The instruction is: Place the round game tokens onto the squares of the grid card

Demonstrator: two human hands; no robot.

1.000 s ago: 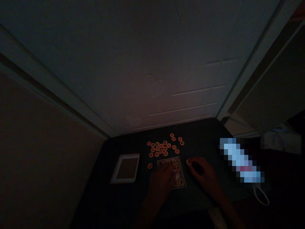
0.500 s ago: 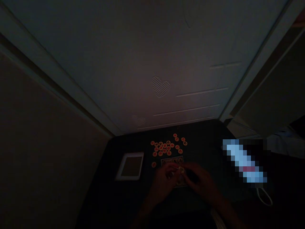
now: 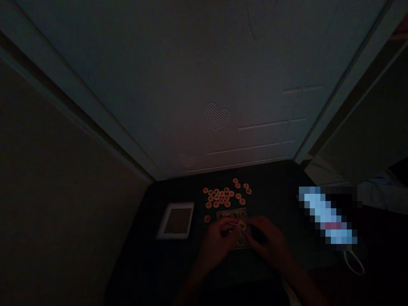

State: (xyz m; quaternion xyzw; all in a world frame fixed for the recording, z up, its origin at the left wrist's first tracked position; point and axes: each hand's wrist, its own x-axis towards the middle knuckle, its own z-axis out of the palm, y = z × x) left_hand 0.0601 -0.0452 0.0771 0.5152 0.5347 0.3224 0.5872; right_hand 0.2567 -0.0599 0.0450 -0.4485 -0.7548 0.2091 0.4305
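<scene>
**Round token handled over picture card, lower centre of frame**

Seeing both hands meet over the picture card (image 3: 231, 214) at lower centre of frame. Reading the right hand (image 3: 267, 243) as curled, fingertips closed on a round token (image 3: 242, 225). Can't tell about the left hand (image 3: 219, 240): fingertips up against the same token, grip or mere touch lost in the dark. Find the token over the card's middle, between the two sets of fingertips. Touching the card or hovering: can't tell.

Also on the bench (image 3: 274, 191):
- loose tokens (image 3: 223, 196) clustered just beyond the card's far edge
- one stray token (image 3: 207, 219) just off the card's upper-left corner
- white-framed tray (image 3: 181, 205) to the left, apart from the hands
- blurred blue patch (image 3: 328, 216) at right of frame, with a white cord (image 3: 353, 264) below it, both well clear

Handling notes, judged from this frame only:
- Pinch on the rim, face up, to read the print in this poor light.
- Steady the card with the left fingertips. Looks thin, likely to slide on the bench.
- If setting down, go flat rather than edge-first. Likely to roll otherwise.
- Check against the card's round marks before letting go. Printed or tokens already there: can't tell.
- Hold wrists low and short of the cluster. Easy to scatter with a knuckle.
</scene>
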